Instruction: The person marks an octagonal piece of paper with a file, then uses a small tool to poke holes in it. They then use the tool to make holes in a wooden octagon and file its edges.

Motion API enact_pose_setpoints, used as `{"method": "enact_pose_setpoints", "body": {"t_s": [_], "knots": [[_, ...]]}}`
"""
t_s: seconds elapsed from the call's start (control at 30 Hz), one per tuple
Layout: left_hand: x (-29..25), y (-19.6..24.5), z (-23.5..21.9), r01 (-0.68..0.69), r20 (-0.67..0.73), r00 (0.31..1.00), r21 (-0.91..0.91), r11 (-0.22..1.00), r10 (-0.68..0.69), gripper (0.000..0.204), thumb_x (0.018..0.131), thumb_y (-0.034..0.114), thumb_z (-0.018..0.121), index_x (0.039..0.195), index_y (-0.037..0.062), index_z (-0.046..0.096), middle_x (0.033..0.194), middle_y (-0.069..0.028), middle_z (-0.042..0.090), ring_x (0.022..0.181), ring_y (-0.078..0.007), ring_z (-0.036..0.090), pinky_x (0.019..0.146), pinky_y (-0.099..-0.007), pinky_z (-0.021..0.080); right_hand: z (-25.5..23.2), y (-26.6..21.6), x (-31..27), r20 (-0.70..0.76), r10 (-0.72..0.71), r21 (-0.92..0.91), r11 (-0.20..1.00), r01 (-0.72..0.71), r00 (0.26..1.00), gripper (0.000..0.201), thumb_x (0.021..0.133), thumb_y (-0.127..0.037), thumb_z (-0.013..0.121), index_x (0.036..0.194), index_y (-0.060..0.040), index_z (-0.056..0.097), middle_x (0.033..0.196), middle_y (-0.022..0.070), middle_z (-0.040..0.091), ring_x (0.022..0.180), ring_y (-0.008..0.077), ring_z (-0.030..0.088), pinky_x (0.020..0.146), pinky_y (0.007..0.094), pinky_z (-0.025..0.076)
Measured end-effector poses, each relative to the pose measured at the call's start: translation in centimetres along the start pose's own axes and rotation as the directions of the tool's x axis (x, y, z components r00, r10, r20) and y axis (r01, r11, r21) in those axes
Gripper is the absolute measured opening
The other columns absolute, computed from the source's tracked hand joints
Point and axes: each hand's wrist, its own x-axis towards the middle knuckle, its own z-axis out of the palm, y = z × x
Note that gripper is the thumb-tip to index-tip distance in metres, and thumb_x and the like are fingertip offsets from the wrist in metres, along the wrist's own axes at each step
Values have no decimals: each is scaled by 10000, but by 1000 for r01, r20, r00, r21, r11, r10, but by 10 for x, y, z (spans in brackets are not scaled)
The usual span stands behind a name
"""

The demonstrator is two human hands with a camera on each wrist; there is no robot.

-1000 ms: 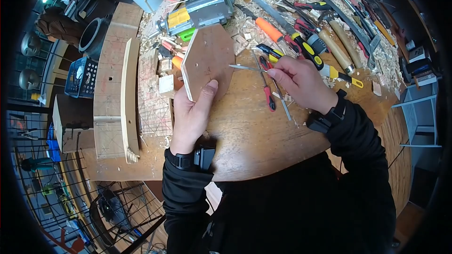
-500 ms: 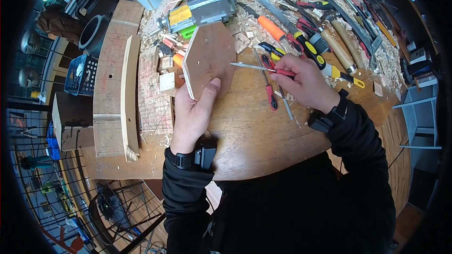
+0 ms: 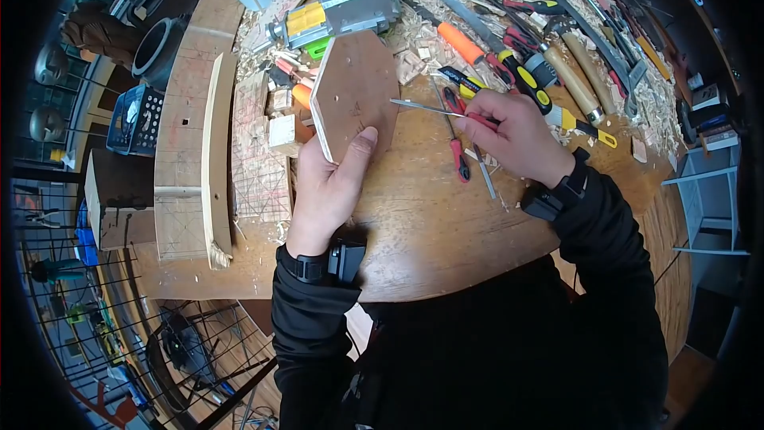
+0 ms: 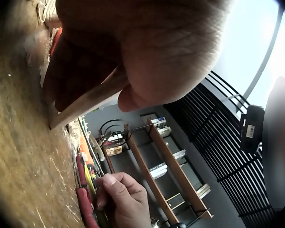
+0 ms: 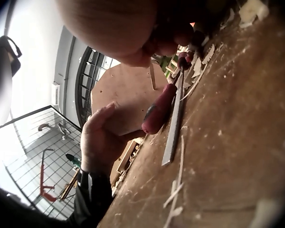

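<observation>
My left hand (image 3: 326, 187) grips a many-sided plywood board (image 3: 358, 84) at its near corner, thumb across its face. The board is tilted up on edge above the bench and has small holes and a pencil mark. With my right hand (image 3: 517, 139) I hold a slim file (image 3: 426, 106) by its red handle (image 3: 482, 120). Its thin blade points left, the tip right at the board's right edge. On the bench below, a red-handled tool (image 5: 159, 111) lies beside a flat metal strip (image 5: 173, 135). In the left wrist view the board (image 4: 88, 102) shows edge-on under the palm.
A metal vise (image 3: 354, 4) stands at the back among wood shavings. Files, hammers, a utility knife (image 3: 585, 127) and other tools crowd the right. Long wooden pieces (image 3: 215, 167) and a pencil-marked block (image 3: 263, 183) lie left. The worktable's front edge (image 3: 446, 293) is near my body.
The file has tilted slightly and its red handle shows more in my right hand, its tip staying by the board's edge. My left hand keeps its grip on the board. The view has shifted slightly.
</observation>
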Motion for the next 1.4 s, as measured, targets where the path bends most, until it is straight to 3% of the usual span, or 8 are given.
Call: {"method": "enact_pose_setpoints", "body": {"t_s": [0.1, 0.17, 0.27, 0.53, 0.87, 1.27, 1.33, 1.4], "knots": [[0, 0, 0, -13, 11, 1000, 19, 1000, 13, 224, 965, 158, 602, 1053, -44, 645, 909, -63, 692, 835, -106, 597, 736, -282, 487, 1, 2, 0, -25, -4, 3, 1000, 4, 1000, 197, 861, -193, 698, 788, -42, 595, 641, 119, 581, 583, 285, 599, 545, 361, 444], [0, 1, 1, -28, 7, 1000, 26, 999, 27, 221, 967, 159, 601, 1045, -42, 645, 897, -60, 690, 822, -107, 596, 725, -284, 487, 0, 4, -1, 30, 10, 27, 1000, -10, 1000, 155, 904, -117, 691, 852, 5, 611, 672, 33, 562, 573, 73, 503, 516, 256, 404], [-1, 2, 2, -58, -2, 998, 27, 998, 58, 226, 961, 164, 608, 1037, -46, 646, 875, -68, 690, 805, -111, 600, 716, -287, 489, 2, 7, -2, 41, 52, 59, 997, -55, 998, 152, 913, -115, 685, 867, 8, 608, 683, 2, 554, 603, 41, 494, 514, 235, 400], [-1, 4, 2, -126, 40, 992, 125, 984, 122, 235, 945, 187, 613, 1039, -26, 645, 820, -151, 682, 750, -189, 646, 690, -329, 502, 4, 7, -3, 38, 82, 70, 994, -85, 996, 146, 920, -116, 681, 887, 6, 607, 695, -11, 557, 609, 22, 492, 512, 214, 397], [-1, 3, 1, -127, 42, 992, 154, 980, 122, 244, 936, 187, 619, 1039, -33, 645, 819, -170, 688, 747, -214, 665, 682, -338, 506, 5, 9, -3, 80, 163, 119, 978, -171, 983, 137, 936, -98, 657, 906, 19, 594, 763, -4, 579, 612, 30, 535, 533, 206, 450], [-1, 4, 1, -162, 59, 986, 163, 973, 154, 255, 939, 188, 611, 1045, -42, 643, 822, -187, 687, 744, -239, 677, 679, -341, 512, 4, 9, -2, 70, 126, 111, 985, -134, 990, 132, 934, -99, 661, 910, 16, 600, 751, -2, 572, 632, 24, 522, 518, 205, 435], [-2, 8, -1, -56, 98, 994, 186, 981, 38, 261, 956, 194, 630, 1068, -41, 642, 937, -58, 683, 841, -110, 586, 765, -268, 475, 5, 9, -2, 62, 114, 106, 987, -120, 991, 133, 932, -99, 663, 907, 16, 602, 749, -3, 570, 628, 24, 518, 518, 205, 431], [-2, 9, -1, -45, 97, 995, 186, 982, 28, 258, 956, 194, 630, 1062, -41, 643, 932, -56, 682, 838, -109, 585, 762, -267, 475, 5, 9, -2, 54, 101, 101, 989, -106, 993, 133, 930, -100, 665, 904, 15, 603, 747, -4, 567, 624, 25, 515, 517, 204, 426]]}}
